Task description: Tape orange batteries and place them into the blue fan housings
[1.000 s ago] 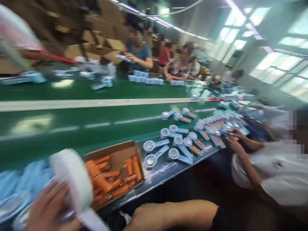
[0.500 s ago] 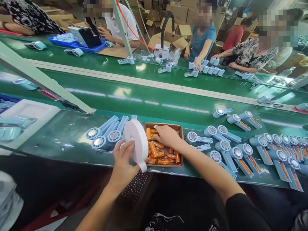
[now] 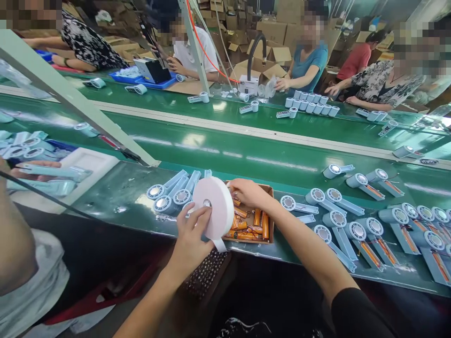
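My left hand (image 3: 193, 233) is closed on a large roll of white tape (image 3: 219, 211), held upright in front of the box, with its loose end hanging at the bottom. Just behind the roll's right edge is my right hand (image 3: 247, 191), fingers bent together over the box's far left part. The roll hides its fingertips, so what they pinch does not show. Orange cylindrical batteries (image 3: 241, 225) with thin wires lie in the shallow cardboard box (image 3: 271, 191). Pale blue fan housings (image 3: 182, 197) with handles lie left of the roll.
More housings (image 3: 334, 218) spread across the bench to the right, several with orange batteries in their handles. A green conveyor (image 3: 225, 136) runs beyond. A slanted metal post (image 3: 88, 103) stands at left. Co-workers sit across the line; a neighbour's arm (image 3: 16, 230) is at left.
My right hand has drawn back from among the batteries towards the box's far left and the roll. The roll's flat side has turned more towards me. The whole view has shifted.
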`<action>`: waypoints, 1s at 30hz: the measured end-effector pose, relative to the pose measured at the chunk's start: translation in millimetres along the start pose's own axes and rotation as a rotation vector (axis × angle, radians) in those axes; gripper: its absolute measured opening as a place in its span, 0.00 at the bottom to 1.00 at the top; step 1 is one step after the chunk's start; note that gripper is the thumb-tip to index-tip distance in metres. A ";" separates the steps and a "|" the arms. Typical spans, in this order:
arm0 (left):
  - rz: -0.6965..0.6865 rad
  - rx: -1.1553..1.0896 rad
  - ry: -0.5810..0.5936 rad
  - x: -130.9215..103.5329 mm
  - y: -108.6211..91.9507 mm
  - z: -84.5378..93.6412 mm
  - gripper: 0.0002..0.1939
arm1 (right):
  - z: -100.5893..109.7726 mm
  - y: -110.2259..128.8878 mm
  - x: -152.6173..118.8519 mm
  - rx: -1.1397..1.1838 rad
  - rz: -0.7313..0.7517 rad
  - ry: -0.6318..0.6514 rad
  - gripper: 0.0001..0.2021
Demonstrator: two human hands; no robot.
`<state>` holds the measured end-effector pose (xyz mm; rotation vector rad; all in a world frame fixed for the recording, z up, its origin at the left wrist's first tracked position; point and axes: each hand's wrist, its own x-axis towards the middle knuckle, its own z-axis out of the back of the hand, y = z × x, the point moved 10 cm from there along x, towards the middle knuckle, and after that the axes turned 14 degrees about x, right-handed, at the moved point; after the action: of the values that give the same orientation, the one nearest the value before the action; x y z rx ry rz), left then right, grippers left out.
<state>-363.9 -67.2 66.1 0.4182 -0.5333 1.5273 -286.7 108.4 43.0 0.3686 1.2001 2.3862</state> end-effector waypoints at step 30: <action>-0.720 0.207 0.053 34.7 -129.5 5.0 0.32 | 79.6 -30.4 -190.9 0.575 -0.266 -0.335 0.13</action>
<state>-236.1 -43.1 99.3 0.6450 -0.1451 0.8923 -79.5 84.5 57.9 0.7033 1.6312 1.6445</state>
